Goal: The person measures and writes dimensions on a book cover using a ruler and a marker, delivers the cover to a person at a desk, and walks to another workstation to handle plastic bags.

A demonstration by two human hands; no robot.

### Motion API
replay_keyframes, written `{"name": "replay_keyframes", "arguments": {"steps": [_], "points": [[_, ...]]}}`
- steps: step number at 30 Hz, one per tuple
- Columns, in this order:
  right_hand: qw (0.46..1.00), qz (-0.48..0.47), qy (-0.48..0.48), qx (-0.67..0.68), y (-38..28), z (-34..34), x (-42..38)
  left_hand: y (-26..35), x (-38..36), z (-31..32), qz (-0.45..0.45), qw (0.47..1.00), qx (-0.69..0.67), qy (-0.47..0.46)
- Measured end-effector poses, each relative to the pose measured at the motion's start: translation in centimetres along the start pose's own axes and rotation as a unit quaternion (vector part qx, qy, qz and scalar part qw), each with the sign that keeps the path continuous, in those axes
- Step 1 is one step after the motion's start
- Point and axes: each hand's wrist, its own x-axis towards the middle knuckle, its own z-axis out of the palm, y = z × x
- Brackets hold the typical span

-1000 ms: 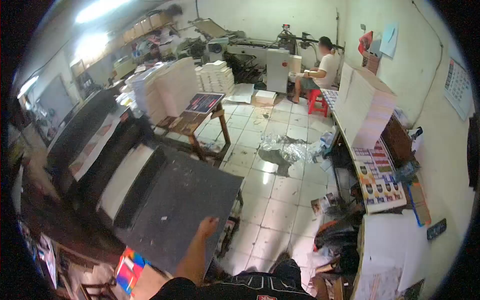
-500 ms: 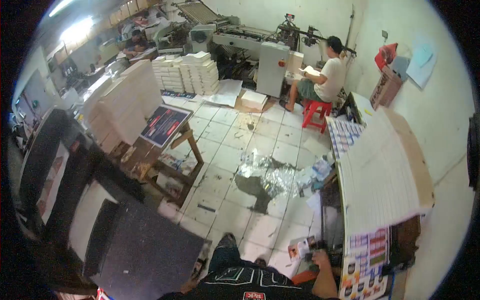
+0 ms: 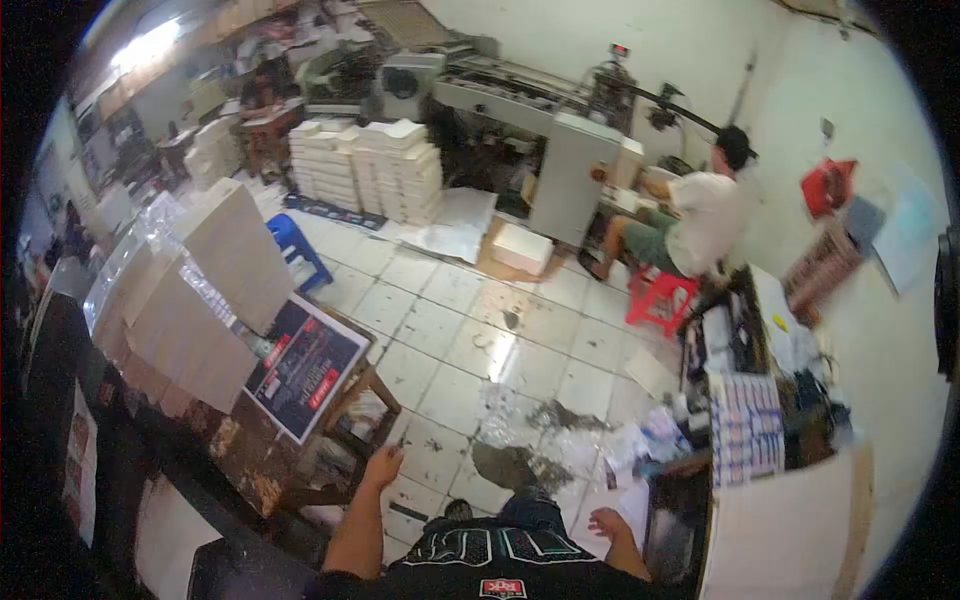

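Note:
My left hand (image 3: 383, 466) is beside the near corner of the wooden table (image 3: 375, 395), its fingers loosely apart and nothing visible in them. Over the floor at lower right, my right hand (image 3: 606, 522) has its fingers spread and holds nothing. A white sheet (image 3: 632, 510) lies just beyond it. On the table, a dark printed poster (image 3: 308, 368) lies beside tall paper stacks (image 3: 190, 335). Crumpled clear plastic (image 3: 497, 415) is on the tiled floor ahead.
A person (image 3: 700, 215) sits on a red stool (image 3: 660, 300) near a grey machine cabinet (image 3: 572, 180). White paper stacks (image 3: 397, 170) and a blue stool (image 3: 298, 250) stand farther back. Along the right are printed sheets (image 3: 747, 428) and a large pale stack (image 3: 785, 530).
The view has shifted forward and turned. My left hand has come into clear view beside the table. My right hand is now away from the printed piece and the right-hand bench.

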Motion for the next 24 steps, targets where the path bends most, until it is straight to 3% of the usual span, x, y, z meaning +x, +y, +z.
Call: {"name": "replay_keyframes", "arguments": {"steps": [1,2,3,5,6,8,11,13,14,17,19,21,22,24], "points": [[0.999,-0.005,-0.004,0.034,-3.5,1.1,1.4,3.8,3.1,-2.3,0.067,0.994,-0.088,-0.012],[0.991,-0.01,-0.071,0.114,-1.2,-1.1,7.7,4.9,7.2,-3.4,0.163,0.985,-0.048,0.024],[0.972,-0.004,-0.137,0.192,1.5,-3.4,14.4,8.6,9.0,-5.3,0.201,0.978,-0.003,0.06],[0.971,-0.126,-0.204,-0.014,-2.5,-5.1,17.9,14.7,12.3,-7.6,0.154,0.982,-0.079,0.08],[0.983,-0.071,-0.122,-0.12,-7.2,-4.4,15.7,15.2,14.2,-7.6,0.155,0.978,-0.108,0.087],[0.979,-0.029,-0.078,-0.186,-15.8,-3.6,17.1,16.1,17.1,-6.3,0.112,0.978,-0.139,0.112],[0.977,-0.048,-0.062,-0.2,-28.8,-2.8,22.1,15.0,21.9,-3.6,0.106,0.983,-0.109,0.105],[0.976,-0.076,-0.039,-0.201,-38.9,-0.7,25.1,16.2,23.4,-3.2,0.03,0.978,-0.205,0.018],[0.973,-0.092,-0.027,-0.208,-44.0,0.6,26.5,16.9,24.3,-3.3,0.026,0.976,-0.216,0.024],[0.958,-0.169,-0.011,-0.23,-60.1,7.7,29.5,17.3,29.3,-5.4,0.033,0.967,-0.252,0.036],[0.946,-0.222,-0.007,-0.237,-68.7,11.8,32.4,17.1,34.2,-7.1,-0.01,0.969,-0.247,0.026],[0.915,-0.299,-0.005,-0.271,-74.7,15.9,34.3,17.1,38.0,-9.5,-0.01,0.958,-0.287,0.028],[0.887,-0.32,0.012,-0.334,-77.1,17.6,35.8,17.1,40.1,-10.9,-0.001,0.974,-0.228,0.01],[0.908,-0.329,-0.006,-0.26,-79.0,20.3,40.0,18.0,45.5,-15.1,0.01,0.988,-0.153,-0.031]]}}
